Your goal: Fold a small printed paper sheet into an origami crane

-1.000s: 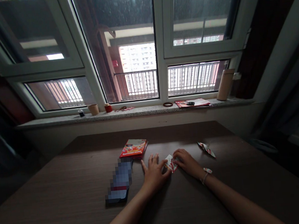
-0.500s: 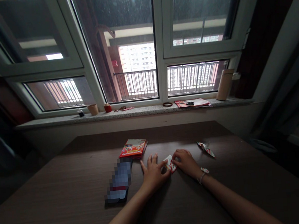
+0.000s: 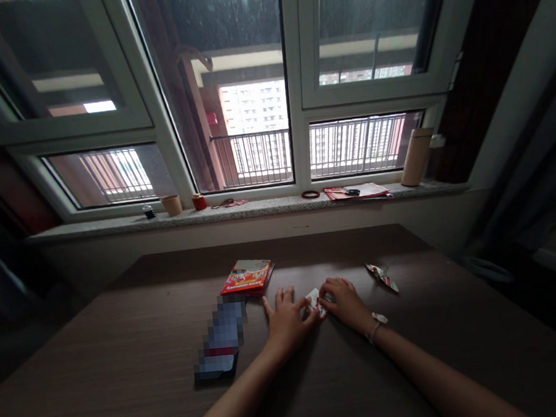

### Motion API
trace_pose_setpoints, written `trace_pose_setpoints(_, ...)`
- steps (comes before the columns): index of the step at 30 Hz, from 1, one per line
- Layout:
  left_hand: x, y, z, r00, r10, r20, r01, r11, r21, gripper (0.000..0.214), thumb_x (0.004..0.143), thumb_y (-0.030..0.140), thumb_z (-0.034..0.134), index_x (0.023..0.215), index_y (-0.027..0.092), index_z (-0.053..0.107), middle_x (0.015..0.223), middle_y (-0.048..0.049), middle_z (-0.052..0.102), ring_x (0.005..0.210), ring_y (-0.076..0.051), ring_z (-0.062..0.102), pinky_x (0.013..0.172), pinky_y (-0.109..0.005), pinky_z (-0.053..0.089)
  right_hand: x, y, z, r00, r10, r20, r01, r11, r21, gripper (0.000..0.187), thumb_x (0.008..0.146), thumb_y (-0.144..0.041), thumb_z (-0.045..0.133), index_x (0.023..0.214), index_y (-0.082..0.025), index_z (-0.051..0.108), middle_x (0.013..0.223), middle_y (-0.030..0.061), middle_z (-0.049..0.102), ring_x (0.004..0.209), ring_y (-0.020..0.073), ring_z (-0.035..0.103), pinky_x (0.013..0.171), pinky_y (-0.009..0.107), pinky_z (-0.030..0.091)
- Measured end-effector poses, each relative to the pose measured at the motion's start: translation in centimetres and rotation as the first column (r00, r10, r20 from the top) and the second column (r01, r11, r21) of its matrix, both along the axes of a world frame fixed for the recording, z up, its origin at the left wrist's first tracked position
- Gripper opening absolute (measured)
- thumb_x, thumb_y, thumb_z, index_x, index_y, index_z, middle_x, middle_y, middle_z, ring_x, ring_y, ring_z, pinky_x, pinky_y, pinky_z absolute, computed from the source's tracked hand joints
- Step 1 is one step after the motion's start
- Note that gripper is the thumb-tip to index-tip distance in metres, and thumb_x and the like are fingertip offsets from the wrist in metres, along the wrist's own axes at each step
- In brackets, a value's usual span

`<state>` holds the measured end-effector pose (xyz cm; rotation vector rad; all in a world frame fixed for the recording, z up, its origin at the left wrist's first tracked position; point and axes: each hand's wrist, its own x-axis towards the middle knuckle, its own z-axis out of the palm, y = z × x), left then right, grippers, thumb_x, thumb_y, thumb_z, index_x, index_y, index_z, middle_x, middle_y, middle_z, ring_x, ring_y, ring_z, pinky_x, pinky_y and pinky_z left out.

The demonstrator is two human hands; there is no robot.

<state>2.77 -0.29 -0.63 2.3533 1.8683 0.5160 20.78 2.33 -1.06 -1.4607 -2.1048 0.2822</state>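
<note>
A small piece of folded paper, white with red print, lies on the table between my hands. My left hand holds its left side down with thumb and index finger, the other fingers spread on the tabletop. On the right side, my right hand pinches the paper's edge between thumb and curled fingers. Part of the paper is hidden under my fingertips. To the right of that hand rests another folded paper piece, pointed at its ends.
A stack of red printed paper and a phone with a blurred screen lie left of my hands on the brown table. Along the windowsill stand a paper cup, a bracelet, scissors on papers, and a flask.
My left thumb has slid slightly right and up along the paper's lower edge, covering more of it. The right hand stays nearly still. The view has shifted slightly.
</note>
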Motion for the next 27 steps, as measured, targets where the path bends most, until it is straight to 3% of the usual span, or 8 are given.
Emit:
trace_pose_setpoints(14,0.0,0.2,0.4,1.0,-0.017,-0.02,0.016,0.999,-0.031,0.037,0.078,0.054,0.06,0.111,0.037,0.065,0.144,-0.0054,0.045,0.136,-0.035,0.029,0.106,-0.071,0.008,0.0,0.4,-0.1,0.997,-0.025,-0.073,0.022,0.999,-0.037,0.009,0.08,-0.03,0.06,0.078,-0.024,0.066,0.091,0.0002,0.063,0.097,0.0184,0.054,0.091,0.032,0.034)
trace_pose_setpoints(27,0.3,-0.2,0.3,0.998,-0.05,0.029,0.049,0.997,0.057,0.032,0.081,0.046,0.06,0.111,0.037,0.064,0.14,-0.0025,0.049,0.134,-0.032,0.033,0.108,-0.068,0.008,0.4,1.3,-0.7,0.991,-0.067,-0.113,0.059,0.996,-0.073,0.013,0.079,-0.036,0.064,0.084,-0.024,0.066,0.099,0.0028,0.059,0.103,0.0206,0.052,0.092,0.034,0.036)
